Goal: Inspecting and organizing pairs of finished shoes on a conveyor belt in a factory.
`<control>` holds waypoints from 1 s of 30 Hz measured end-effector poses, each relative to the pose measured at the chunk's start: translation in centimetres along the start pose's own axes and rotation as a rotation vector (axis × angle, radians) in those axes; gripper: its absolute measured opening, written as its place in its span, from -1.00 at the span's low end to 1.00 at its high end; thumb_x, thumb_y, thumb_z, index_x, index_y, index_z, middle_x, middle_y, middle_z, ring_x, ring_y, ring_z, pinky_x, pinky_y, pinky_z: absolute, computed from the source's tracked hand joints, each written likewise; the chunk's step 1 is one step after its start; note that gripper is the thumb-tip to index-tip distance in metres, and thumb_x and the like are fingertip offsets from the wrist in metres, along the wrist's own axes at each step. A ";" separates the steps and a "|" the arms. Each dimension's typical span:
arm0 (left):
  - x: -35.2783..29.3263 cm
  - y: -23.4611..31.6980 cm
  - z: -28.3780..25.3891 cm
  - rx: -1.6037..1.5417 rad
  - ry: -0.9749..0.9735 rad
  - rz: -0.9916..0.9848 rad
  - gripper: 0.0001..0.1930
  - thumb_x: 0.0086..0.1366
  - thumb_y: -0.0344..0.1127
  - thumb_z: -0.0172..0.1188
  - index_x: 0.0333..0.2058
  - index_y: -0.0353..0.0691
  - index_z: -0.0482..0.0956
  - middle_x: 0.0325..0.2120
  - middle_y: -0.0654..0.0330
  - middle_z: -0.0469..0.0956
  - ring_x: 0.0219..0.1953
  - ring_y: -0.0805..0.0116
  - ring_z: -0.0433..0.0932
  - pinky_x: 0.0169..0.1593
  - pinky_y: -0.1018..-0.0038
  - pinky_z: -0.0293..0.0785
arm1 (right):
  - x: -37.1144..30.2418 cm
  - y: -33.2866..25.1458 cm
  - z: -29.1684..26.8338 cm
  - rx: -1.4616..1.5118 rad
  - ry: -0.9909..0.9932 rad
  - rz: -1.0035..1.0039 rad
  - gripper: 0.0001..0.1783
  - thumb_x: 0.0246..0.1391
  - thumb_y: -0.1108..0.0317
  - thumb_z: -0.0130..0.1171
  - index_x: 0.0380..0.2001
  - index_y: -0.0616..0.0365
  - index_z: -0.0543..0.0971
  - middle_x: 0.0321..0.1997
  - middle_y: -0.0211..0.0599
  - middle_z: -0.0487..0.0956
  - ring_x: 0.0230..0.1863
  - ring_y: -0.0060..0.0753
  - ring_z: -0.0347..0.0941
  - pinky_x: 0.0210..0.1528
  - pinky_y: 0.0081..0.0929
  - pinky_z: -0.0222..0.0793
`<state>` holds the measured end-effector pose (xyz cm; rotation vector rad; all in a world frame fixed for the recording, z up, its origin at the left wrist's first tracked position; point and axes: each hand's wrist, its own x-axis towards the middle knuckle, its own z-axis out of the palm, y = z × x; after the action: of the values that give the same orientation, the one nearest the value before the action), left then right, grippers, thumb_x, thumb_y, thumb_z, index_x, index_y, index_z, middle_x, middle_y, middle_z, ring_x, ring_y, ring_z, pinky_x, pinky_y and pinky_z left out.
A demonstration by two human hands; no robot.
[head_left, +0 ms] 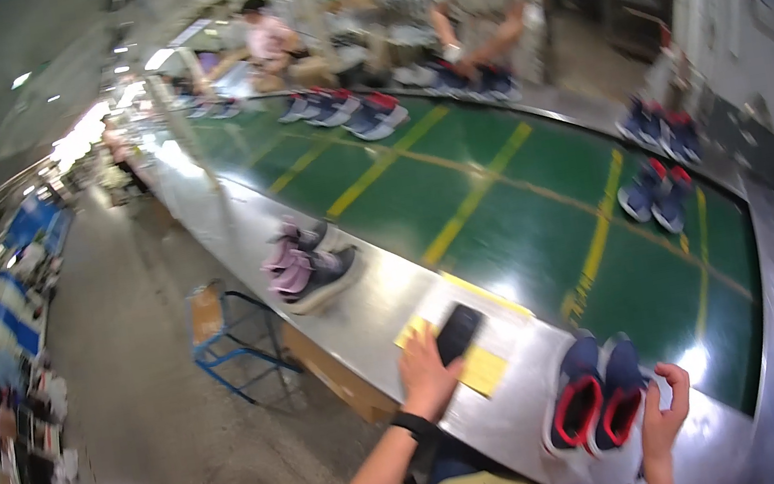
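A pair of navy sneakers with red lining (582,375) stands side by side on the metal ledge in front of me, heel openings toward me. My right hand (665,409) is just right of the pair, thumb and fingers apart, with nothing visible in it; whether it touches the nearer shoe I cannot tell. Farther left, my left hand (426,374) rests with its fingers spread over yellow paper (484,373). Its thumb side lies against a dark, flat, rounded object (460,332), perhaps a phone, which sits on the paper.
A green belt (459,185) with yellow stripes runs beyond the metal ledge (319,326). Pink-and-dark shoes (316,275) stand on the ledge; more navy sneakers (660,196) sit on the belt. A person (487,8) handles shoes across it. A blue-framed stool (233,342) stands at left.
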<state>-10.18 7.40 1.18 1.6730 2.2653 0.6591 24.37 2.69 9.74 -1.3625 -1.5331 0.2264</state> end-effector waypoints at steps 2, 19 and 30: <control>-0.3 -1.4 1.3 0.095 -0.036 -0.026 -0.08 0.03 0.15 0.13 0.23 -0.25 -0.03 0.16 -0.10 0.13 0.23 0.01 0.05 0.18 0.12 0.02 | 3.9 -3.8 2.2 -0.060 -0.291 -0.113 -0.69 -0.19 0.54 0.11 -0.26 0.22 0.47 -0.22 -0.14 0.48 -0.15 -0.13 0.39 -0.07 -0.33 0.28; -1.8 -2.9 0.6 0.044 0.084 0.098 -0.17 0.01 0.12 0.16 0.18 -0.17 0.09 -0.09 0.08 0.41 0.00 0.20 0.35 -0.14 0.28 0.23 | 10.3 1.2 26.5 -0.578 -1.086 -0.213 -0.66 -0.35 0.12 0.26 -0.48 0.11 0.59 -0.40 -0.08 0.58 -0.28 -0.01 0.50 -0.18 -0.26 0.40; 0.8 -8.5 1.6 -0.005 0.353 -0.068 -0.22 0.03 -0.01 0.21 0.15 -0.25 0.10 0.02 -0.08 0.25 0.14 0.00 0.17 0.12 0.14 0.07 | 20.6 1.1 15.8 0.214 -0.383 -0.086 -0.89 -0.08 0.57 0.12 -0.40 0.26 0.47 -0.59 -0.49 0.45 -0.54 -0.70 0.33 -0.49 -0.69 0.23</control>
<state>-16.80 6.44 -4.30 1.5705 2.5383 1.0119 16.53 27.20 13.05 -1.1239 -1.8183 0.6076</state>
